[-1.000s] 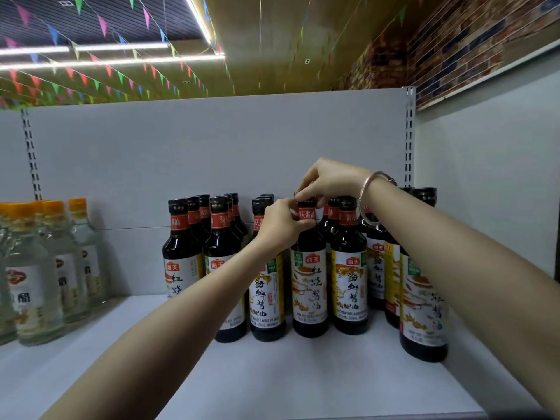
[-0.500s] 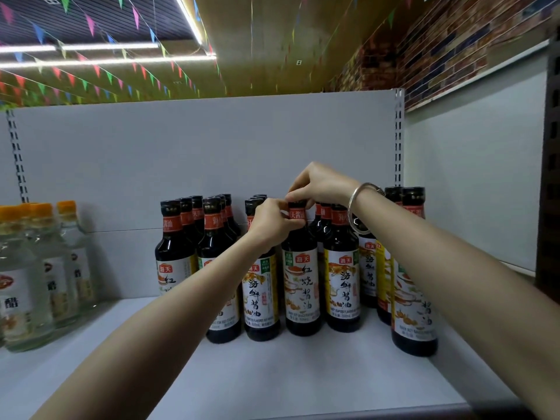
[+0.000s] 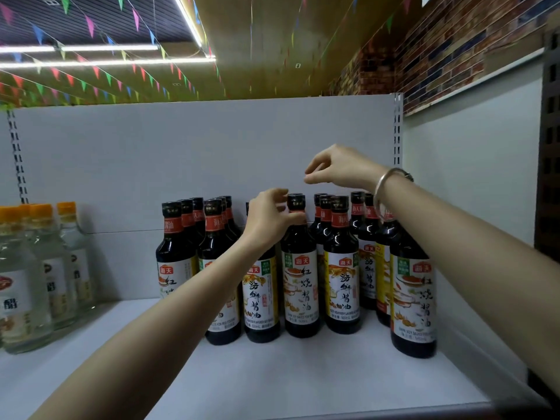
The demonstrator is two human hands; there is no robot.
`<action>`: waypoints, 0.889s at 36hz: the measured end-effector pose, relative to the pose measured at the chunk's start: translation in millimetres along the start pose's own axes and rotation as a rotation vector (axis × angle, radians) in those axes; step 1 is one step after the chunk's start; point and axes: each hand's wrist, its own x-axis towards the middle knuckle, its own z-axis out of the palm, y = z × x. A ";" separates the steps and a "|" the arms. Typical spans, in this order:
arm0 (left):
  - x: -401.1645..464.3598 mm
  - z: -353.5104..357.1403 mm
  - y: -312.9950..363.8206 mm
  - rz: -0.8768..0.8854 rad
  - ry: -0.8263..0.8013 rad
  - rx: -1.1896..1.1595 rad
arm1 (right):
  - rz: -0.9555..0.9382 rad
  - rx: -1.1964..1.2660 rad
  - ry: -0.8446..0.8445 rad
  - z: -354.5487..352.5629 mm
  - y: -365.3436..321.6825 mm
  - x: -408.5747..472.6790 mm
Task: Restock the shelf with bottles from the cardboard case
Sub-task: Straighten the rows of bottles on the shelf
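Dark soy sauce bottles (image 3: 300, 268) on shelf (image 3: 272, 374) all carried red 海天 logo on front labels. Centre bottle's label read 红烧酱油 down its side. Bottle left of it (image 3: 261, 298) and bottle right of it (image 3: 342, 280) read 海鲜酱油, with tiny English line below, something like "seafood flavored soy sauce", too small to be sure. Far-right bottle (image 3: 412, 298) read 红烧酱油 too. Red neck bands showed 酱油. Clear orange-capped bottles (image 3: 18, 286) at left showed 醋.
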 end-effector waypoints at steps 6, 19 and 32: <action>-3.9 -1.6 16.3 0.195 0.172 0.021 | 0.104 -0.131 -0.195 -14.9 10.6 -11.7; -39.4 50.2 21.9 0.076 -0.231 0.197 | 0.194 -0.127 -0.155 1.4 24.0 -19.8; -44.1 68.3 21.2 0.009 -0.216 0.320 | 0.170 -0.089 -0.172 0.8 27.4 -23.6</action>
